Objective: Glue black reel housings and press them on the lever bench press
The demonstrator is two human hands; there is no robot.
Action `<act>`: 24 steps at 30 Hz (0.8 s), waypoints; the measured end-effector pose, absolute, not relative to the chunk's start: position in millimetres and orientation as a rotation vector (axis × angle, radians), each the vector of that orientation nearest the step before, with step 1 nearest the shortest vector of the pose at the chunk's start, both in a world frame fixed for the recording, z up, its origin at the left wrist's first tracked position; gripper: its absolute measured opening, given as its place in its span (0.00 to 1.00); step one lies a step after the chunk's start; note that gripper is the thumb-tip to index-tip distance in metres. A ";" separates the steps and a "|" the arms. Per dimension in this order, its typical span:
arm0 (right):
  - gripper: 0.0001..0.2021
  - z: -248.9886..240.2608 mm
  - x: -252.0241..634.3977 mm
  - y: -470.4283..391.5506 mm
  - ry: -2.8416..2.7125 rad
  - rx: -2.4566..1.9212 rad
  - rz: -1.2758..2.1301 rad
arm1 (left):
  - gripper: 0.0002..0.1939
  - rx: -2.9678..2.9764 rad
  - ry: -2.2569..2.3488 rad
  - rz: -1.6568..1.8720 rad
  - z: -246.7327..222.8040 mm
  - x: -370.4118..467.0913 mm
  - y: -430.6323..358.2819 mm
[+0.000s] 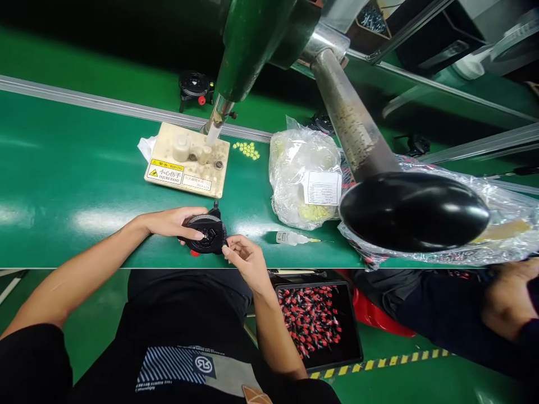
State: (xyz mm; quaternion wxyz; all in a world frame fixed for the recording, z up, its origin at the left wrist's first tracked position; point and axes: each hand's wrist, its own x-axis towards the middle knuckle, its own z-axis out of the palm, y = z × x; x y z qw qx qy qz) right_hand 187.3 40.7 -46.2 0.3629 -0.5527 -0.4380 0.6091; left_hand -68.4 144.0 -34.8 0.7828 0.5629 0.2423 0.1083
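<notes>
My left hand (185, 224) grips a black round device (206, 234) with a dial-like rim, its thumb lying across the top. A short black knob (216, 205) juts from the device's far side, and a red knob (194, 253) shows at its near side. At the device's right edge, my right hand (244, 255) has thumb and forefinger pinched; whatever is between them is too small to make out. Beyond the device stands a cream press fixture (185, 160) with a warning label, under a press ram (214, 132). Small yellow round pieces (247, 150) lie beside the fixture.
A black lever knob (415, 211) hangs over the bench at right. Nearby are a clear plastic bag (303, 179) and a needle-tipped bottle (290, 238). Below the bench sits a black tray (357, 336) of red-and-black parts. Another person's hand (509, 297) is at far right.
</notes>
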 end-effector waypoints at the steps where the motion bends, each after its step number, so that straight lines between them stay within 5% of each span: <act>1: 0.16 -46.7 187.9 39.4 -1.154 -1.417 1.596 | 0.25 1.224 0.516 0.236 -35.0 -68.4 143.8; 15: 0.15 -52.7 182.4 33.0 -1.338 -1.437 1.342 | 0.25 1.269 0.580 0.222 -30.6 -67.0 143.4; 24: 0.17 -58.6 182.9 38.8 -1.436 -1.385 1.219 | 0.33 1.838 1.021 0.662 -27.8 -59.4 103.8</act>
